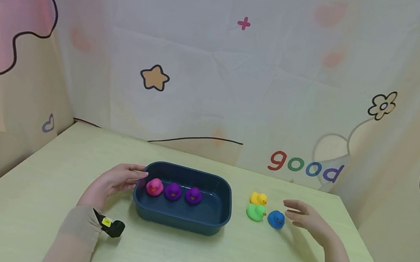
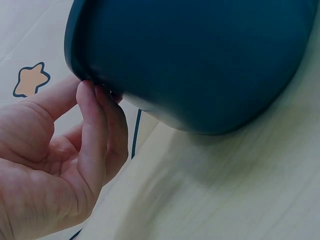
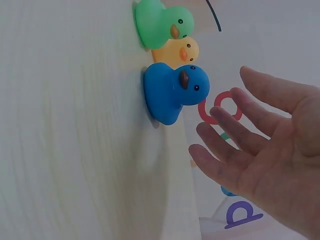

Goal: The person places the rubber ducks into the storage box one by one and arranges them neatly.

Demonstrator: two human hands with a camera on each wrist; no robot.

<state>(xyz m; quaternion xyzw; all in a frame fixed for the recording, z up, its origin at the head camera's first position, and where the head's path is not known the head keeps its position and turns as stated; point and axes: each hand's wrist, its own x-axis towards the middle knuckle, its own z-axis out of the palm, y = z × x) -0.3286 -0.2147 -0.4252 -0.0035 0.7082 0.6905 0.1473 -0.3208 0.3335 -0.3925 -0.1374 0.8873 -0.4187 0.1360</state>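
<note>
At the left end of a dark blue rectangular basin (image 1: 179, 221), my left hand (image 1: 121, 180) pinches the rim. The left wrist view shows the fingertips of this hand (image 2: 65, 155) at the basin's edge (image 2: 200, 70). Inside the basin sit a pink rubber duck (image 1: 154, 187) and two purple rubber ducks, one in the middle (image 1: 173, 192) and one further right (image 1: 193, 196). My right hand (image 1: 309, 221) hovers beside a blue rubber duck (image 1: 276, 219), its fingers spread and holding nothing. In the right wrist view, a gap separates this hand (image 3: 260, 145) from the blue duck (image 3: 172, 92).
Left of the blue duck stands a green rubber duck (image 1: 256, 212), with a yellow rubber duck (image 1: 258, 198) just behind it. All three are on the pale table (image 1: 173, 258), right of the basin. Printed curtains (image 1: 198, 101) enclose the table's back and sides.
</note>
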